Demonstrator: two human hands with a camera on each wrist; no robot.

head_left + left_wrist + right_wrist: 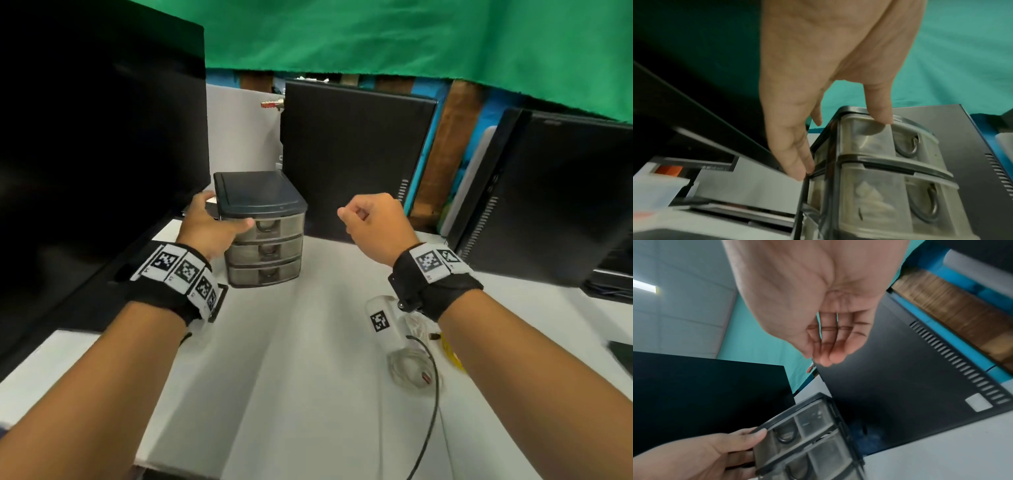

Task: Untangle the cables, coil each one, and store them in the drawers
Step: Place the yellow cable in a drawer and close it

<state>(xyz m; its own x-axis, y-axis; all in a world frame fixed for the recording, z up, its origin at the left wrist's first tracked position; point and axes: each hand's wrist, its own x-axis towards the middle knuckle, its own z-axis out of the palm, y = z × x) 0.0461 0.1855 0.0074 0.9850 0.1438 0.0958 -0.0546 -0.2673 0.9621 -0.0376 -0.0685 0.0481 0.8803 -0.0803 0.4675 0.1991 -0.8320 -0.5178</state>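
Observation:
A small three-drawer unit (pixel 263 202) with a black top and smoky clear drawers stands at the back of the white table (pixel 291 377); all three drawers are closed. My left hand (pixel 227 212) holds its upper left corner. The thumb (pixel 879 110) lies on the top drawer's front and the fingers (pixel 795 162) lie along the left side. My right hand (pixel 352 214) hovers to the right of the unit (pixel 813 426), its fingers (pixel 826 345) loosely curled and holding nothing. A tangle of white, black and yellow cables (pixel 411 363) lies on the table under my right forearm.
A white device with a marker tag (pixel 380 318) lies beside the cables. A large black monitor (pixel 102 137) stands close on the left. A black computer case (pixel 352 154) stands behind the unit and another (pixel 548 205) on the right. Green cloth hangs above.

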